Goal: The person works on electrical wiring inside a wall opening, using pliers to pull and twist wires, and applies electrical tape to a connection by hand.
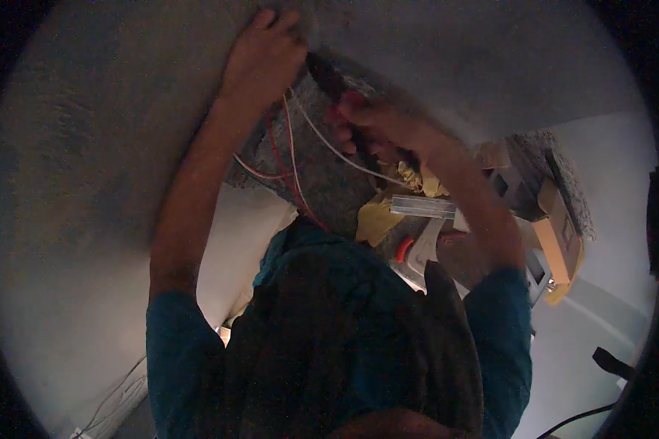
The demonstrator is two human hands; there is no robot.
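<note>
In the head view, a red-handled tool (325,73), probably pliers, is gripped in the right hand (381,126) at the upper centre of the frame, its dark head pointed up and left toward the left hand (269,53). The left hand is raised against the grey surface (110,102) at the top, its fingers bent; whether anything is pinched in it cannot be told. Just below its wrist, a white wire (331,144) and a red wire (276,148) are seen hanging, with a pale wire (294,146) between them.

For good work here, the tool's tip is best brought in square and slowly, with the left fingertips held clear of its edges. The loose wires should be parted so that none is nipped by accident, and steady support for the raised arms would be helped by a closer stance. More light on the spot would be advisable.

The tip of the tool is lost in shadow beside the left hand, so contact with it cannot be confirmed. The upper ends of the wires are hidden near the wrist. At centre right, crumpled yellow paper (374,222) and an open cardboard box (552,245) are partly covered by the right forearm, and the box's contents are hard to make out.
</note>
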